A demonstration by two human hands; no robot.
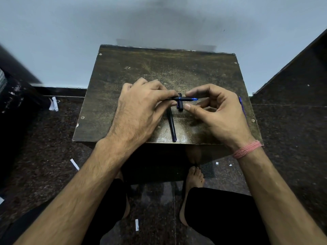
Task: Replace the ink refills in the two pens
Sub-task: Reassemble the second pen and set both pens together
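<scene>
A dark pen (185, 99) with a blue tip was held level above the tabletop (113, 96), its tip pointing to the person's right. The left hand (141, 105) pinched its rear part and the right hand (217, 110) curled its fingers about the tip end. Just behind and below it, a short dark cap (180, 103) with a clip stood crosswise to the pen; whether it lay on the tabletop or was held could not be told. A 2nd dark barrel (171, 125) lay flat on the tabletop, running toward the near edge, its bluish end nearest the person. A blue-purple pen (242, 107) lay at the right edge, mostly hidden behind the right hand.
</scene>
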